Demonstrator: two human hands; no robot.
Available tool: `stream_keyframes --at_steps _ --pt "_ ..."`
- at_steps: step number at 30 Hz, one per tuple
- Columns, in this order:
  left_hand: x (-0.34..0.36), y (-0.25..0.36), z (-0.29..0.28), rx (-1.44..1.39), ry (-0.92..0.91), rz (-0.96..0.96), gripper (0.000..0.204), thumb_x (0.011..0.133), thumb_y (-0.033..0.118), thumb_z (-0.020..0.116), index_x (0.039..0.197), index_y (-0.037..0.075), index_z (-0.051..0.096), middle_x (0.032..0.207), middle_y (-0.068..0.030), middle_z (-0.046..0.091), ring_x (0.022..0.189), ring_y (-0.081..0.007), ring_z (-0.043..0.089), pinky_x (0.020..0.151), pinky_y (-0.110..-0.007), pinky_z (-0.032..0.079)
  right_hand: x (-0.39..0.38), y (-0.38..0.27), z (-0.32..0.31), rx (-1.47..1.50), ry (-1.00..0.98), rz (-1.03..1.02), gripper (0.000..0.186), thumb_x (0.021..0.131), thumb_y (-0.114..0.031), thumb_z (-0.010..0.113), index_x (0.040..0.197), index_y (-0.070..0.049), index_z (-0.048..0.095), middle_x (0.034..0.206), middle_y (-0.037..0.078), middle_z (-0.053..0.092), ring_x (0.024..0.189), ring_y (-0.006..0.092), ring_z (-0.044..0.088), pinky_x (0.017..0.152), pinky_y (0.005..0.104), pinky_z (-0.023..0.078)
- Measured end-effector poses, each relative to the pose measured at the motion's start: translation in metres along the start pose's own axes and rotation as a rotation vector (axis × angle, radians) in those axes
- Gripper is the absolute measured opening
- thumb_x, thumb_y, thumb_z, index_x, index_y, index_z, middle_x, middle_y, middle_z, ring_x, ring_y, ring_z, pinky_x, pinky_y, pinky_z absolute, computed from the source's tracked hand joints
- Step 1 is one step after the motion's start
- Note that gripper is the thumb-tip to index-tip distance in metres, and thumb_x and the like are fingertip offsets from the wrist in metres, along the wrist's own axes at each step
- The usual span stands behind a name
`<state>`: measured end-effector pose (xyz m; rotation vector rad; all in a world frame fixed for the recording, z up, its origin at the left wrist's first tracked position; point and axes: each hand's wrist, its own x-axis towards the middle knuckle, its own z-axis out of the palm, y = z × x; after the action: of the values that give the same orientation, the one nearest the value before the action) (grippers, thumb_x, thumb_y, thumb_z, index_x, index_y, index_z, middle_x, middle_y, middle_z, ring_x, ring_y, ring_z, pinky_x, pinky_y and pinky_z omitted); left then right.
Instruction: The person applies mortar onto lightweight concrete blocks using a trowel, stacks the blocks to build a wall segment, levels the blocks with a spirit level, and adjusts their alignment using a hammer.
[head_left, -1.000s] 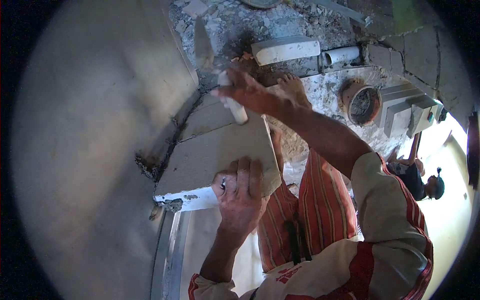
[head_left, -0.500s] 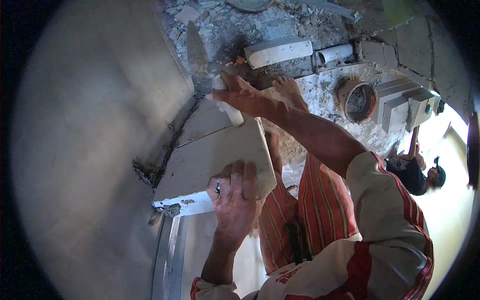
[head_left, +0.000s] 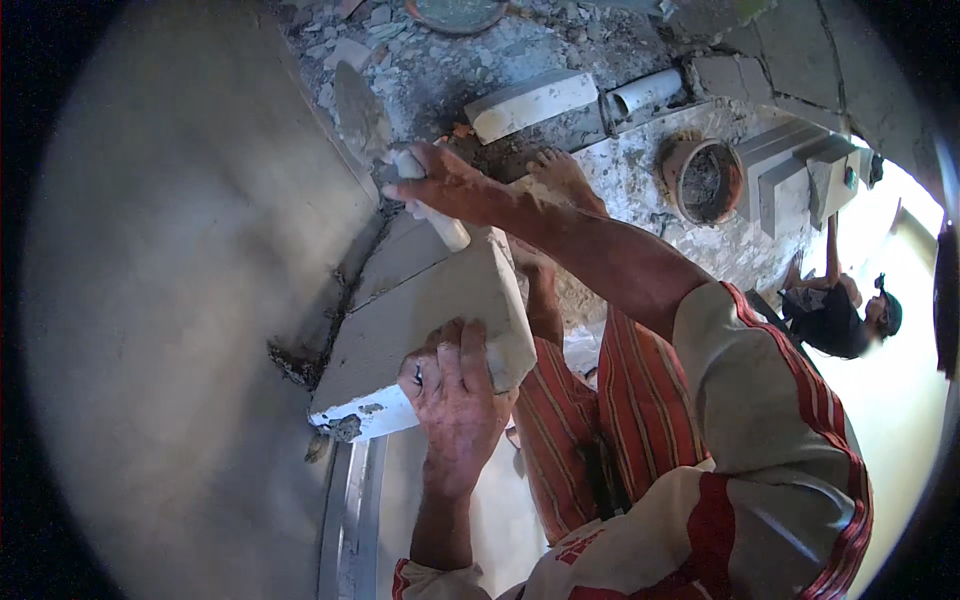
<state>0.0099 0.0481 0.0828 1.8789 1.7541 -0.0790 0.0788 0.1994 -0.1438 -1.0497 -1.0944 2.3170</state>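
Note:
A pale, flat-topped building block (head_left: 420, 325) lies against the wall, with grey mortar stuck to its near end. My left hand (head_left: 455, 375) rests on its top with fingers bent over the near edge, closed on it. Farther off, my right hand (head_left: 435, 180) is closed round the pale handle of a trowel (head_left: 362, 112). The trowel's pointed grey blade extends away from me, close to the wall, over the far end of the row of blocks. A joint line separates the gripped block from another block (head_left: 395, 260) just beyond it.
A plain wall (head_left: 190, 280) runs along the left. Rubble (head_left: 400, 60) covers the ground ahead, with a loose white block (head_left: 530, 105) and a white pipe (head_left: 645, 92). At right stand a reddish bucket (head_left: 705, 180) holding grey mix, stacked blocks (head_left: 785, 185) and another person (head_left: 845, 315).
The trowel has turned, so more of its blade face shows, and my right hand has shifted slightly left in view. My left hand stays on the block. The whole view has shifted a little.

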Motion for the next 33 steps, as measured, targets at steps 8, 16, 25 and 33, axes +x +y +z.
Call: stream_keyframes --at_steps 8,16,25,33 --pt "-0.005 0.001 0.002 0.055 -0.051 -0.03 0.1 0.054 0.031 0.088 0.137 0.005 0.038 0.129 -0.0193 0.048 0.114 -0.0364 0.048 0.091 -0.053 0.036 -0.088 -0.066 -0.06 -0.049 0.455 -0.202 0.035 0.088 -0.028 0.07 0.106 -0.003 0.053 0.082 0.003 0.059 0.072 0.0122 0.057 0.061 0.0287 0.048" --pt "-0.018 0.006 -0.005 0.106 0.064 0.024 0.112 0.056 0.032 0.089 0.144 0.003 0.026 0.147 -0.0244 0.029 0.138 -0.0404 0.028 0.111 -0.062 0.021 -0.248 -0.047 -0.091 0.092 0.943 -0.086 0.023 0.09 -0.02 0.065 0.097 -0.003 0.051 0.081 0.005 0.057 0.07 0.0141 0.057 0.067 0.0289 0.048" --pt "-0.017 -0.008 0.013 0.23 0.075 0.05 0.108 0.054 0.021 0.089 0.142 0.006 0.027 0.139 -0.0203 0.038 0.131 -0.0377 0.035 0.11 -0.061 0.022 -0.291 0.05 -0.076 0.088 0.932 -0.022 0.035 0.091 -0.032 0.062 0.104 -0.001 0.054 0.088 0.006 0.058 0.083 0.0154 0.053 0.072 0.0326 0.044" --pt "-0.023 -0.005 0.013 0.235 0.109 0.025 0.108 0.054 0.021 0.089 0.141 0.005 0.028 0.144 -0.0206 0.035 0.136 -0.0387 0.03 0.111 -0.063 0.018 -0.297 0.038 -0.106 -0.034 0.814 0.091 0.029 0.088 -0.024 0.068 0.106 -0.003 0.058 0.084 0.001 0.059 0.074 0.0118 0.053 0.068 0.0283 0.043"
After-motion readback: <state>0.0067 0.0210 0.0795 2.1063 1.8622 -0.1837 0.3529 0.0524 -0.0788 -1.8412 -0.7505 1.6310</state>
